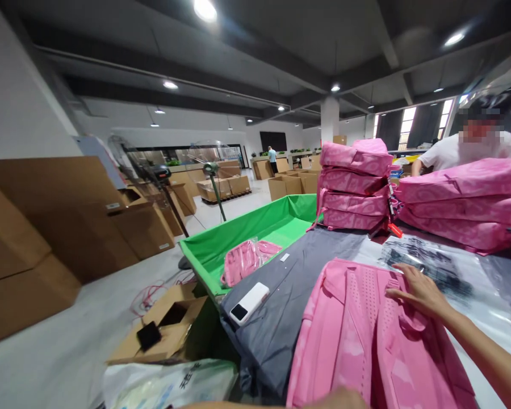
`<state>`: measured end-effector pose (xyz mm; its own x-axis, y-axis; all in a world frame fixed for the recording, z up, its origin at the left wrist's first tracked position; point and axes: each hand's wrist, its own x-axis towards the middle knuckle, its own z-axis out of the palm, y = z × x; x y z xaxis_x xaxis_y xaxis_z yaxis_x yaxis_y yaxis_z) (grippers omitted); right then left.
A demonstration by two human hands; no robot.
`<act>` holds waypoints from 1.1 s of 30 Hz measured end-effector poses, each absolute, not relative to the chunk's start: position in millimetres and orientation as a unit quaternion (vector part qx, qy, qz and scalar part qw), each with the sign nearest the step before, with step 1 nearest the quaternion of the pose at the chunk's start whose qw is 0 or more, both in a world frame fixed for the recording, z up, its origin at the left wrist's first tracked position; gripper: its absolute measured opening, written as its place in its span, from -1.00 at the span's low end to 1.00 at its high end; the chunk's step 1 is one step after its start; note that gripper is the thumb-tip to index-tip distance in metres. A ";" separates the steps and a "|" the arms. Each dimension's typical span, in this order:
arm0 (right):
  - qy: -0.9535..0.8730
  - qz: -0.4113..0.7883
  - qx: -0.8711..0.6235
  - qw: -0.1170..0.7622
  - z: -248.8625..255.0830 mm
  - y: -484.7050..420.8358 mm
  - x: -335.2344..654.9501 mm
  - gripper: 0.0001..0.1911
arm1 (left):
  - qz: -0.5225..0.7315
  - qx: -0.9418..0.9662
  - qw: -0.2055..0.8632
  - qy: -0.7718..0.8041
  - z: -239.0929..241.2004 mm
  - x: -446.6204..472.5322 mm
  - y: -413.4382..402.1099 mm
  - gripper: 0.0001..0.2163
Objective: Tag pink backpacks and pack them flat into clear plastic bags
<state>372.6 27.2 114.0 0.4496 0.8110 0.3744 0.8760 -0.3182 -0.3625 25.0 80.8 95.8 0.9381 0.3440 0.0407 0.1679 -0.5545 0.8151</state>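
Note:
A pink backpack (361,335) lies on the table in front of me, its shoulder straps facing up. My right hand (423,292) rests on its upper right part beside a strap, thumb and fingers spread apart. At the bottom edge, my left hand (338,399) is blurred and mostly cut off near the lower end of the backpack; its fingers are hidden. Beyond my right hand lie clear plastic bags (428,264). Left of the backpack, a white device with a dark screen (250,304) sits on the grey cloth (276,335).
Stacked pink backpacks (355,184) stand at the table's back, with more (464,201) to the right. A green bin (247,227) beside the table holds a plastic-wrapped pink bag (247,261). Cardboard boxes (111,221) line the left. A co-worker (468,145) stands across the table.

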 end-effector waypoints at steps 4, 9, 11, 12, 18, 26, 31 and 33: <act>-0.524 -0.078 -0.808 0.258 89.6 32.6 379.1 -0.15 | 0.254 0.884 0.327 0.216 136.9 74.1 177.2 -0.65; -0.541 -0.157 -0.775 0.285 72.1 31.3 376.0 -0.30 | 0.280 0.870 0.299 0.274 133.1 166.5 253.4 -0.57; -0.554 -0.189 -0.753 0.299 68.1 26.5 376.5 -0.37 | 0.271 0.877 0.301 0.257 118.7 188.2 252.8 -0.58; -0.560 -0.207 -0.742 0.304 66.3 23.5 376.3 -0.41 | 0.272 0.882 0.298 0.245 112.2 193.3 248.1 -0.58; -0.582 -0.325 -0.689 0.285 61.8 3.2 350.3 -0.51 | 0.303 0.899 0.254 0.187 97.1 166.0 211.4 -0.56; -0.570 -0.330 -0.709 0.251 46.5 -31.1 292.5 -0.54 | 0.373 0.895 0.160 0.182 67.3 117.2 163.5 -0.58; -0.584 -0.280 -0.726 0.229 25.8 -44.5 290.6 -0.52 | 0.226 0.953 0.120 0.163 57.5 110.4 160.7 -0.62; -0.583 -0.208 -0.763 0.186 25.5 -39.8 298.6 -0.51 | 0.150 0.969 0.110 0.160 59.8 125.6 172.0 -0.63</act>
<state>298.6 -39.8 25.5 0.2335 0.8123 0.5344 0.9672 -0.2505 -0.0419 125.6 172.0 59.8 0.9036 0.3436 0.2560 0.2774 -0.9244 0.2617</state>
